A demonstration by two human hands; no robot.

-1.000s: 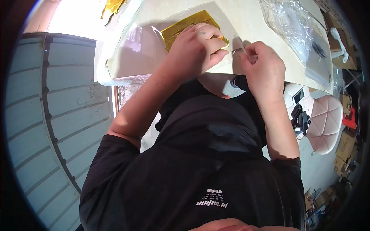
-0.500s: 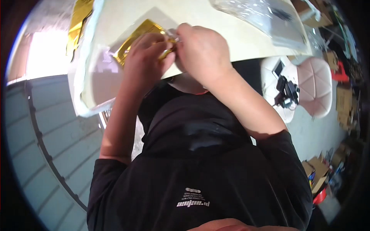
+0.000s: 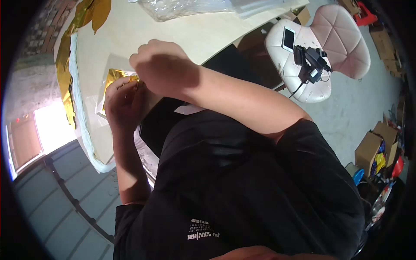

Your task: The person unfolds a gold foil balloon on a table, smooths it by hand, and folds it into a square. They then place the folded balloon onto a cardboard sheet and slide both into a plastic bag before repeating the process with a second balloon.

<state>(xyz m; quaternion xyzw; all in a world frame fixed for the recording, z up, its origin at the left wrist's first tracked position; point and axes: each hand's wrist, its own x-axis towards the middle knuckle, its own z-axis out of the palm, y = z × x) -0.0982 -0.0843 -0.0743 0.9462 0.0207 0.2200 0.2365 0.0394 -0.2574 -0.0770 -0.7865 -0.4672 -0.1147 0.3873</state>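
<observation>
Fingers curled, my left hand [image 3: 123, 97] grips a shiny gold foil packet [image 3: 113, 76] near the left part of the table. Only part of the packet shows, with pale, clear-looking film round its edge. My right hand [image 3: 162, 67] is closed, back of the hand up, just right of and above the packet. Its fingertips are hidden, so whatever they pinch cannot be made out.
The cream table [image 3: 190, 39] has a padded pale edge [image 3: 80, 108] with gold foil sheets [image 3: 65, 65] along it. Clear plastic bags [image 3: 186, 8] lie at the back. A white chair [image 3: 303, 86] holds a phone [image 3: 288, 39] and black device [image 3: 312, 63]. Cardboard boxes [image 3: 370, 147] stand right.
The view has turned and shifted, so the table and chair sit differently in it. My right hand has moved over from the packet's side into a raised fist; my left hand stays on the packet.
</observation>
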